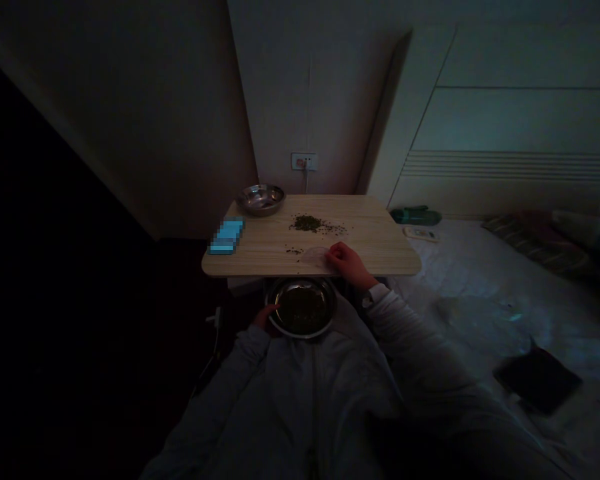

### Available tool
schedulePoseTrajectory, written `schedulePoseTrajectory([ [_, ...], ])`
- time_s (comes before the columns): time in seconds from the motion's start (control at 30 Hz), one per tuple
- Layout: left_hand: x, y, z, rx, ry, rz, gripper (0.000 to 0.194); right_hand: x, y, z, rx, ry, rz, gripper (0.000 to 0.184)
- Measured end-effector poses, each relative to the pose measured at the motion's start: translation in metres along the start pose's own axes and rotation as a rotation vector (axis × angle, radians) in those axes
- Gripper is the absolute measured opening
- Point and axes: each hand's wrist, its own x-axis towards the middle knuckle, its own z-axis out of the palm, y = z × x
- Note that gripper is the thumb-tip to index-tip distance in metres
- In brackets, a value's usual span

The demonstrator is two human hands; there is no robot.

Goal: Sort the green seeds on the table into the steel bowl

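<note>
My left hand grips the rim of a round metal bowl, held just below the table's front edge; a dark mass of what look like small beans fills its bottom. Over the front of the wooden table, my right hand is closed on a thin, clear plastic piece, its exact kind unclear. A few small dark grains lie by the plastic's left side. Farther back sits a loose pile of small dark-green beans, with strays scattered to its right.
A second metal bowl stands at the table's back left corner. In front of it lies a phone with a lit screen. To the right is a bed with a green bottle, a remote control and a dark flat object.
</note>
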Motion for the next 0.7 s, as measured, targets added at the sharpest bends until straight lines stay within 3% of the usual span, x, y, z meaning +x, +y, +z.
schedulePoseTrajectory([
  [0.2, 0.001, 0.001, -0.003, 0.02, 0.109, -0.036, 0.034, 0.006, -0.005, 0.001, -0.057, 0.0, 0.007, 0.018],
  [0.7, -0.003, 0.001, 0.004, -0.02, 0.09, -0.008, 0.028, 0.014, -0.014, -0.004, -0.077, -0.129, 0.009, 0.014],
])
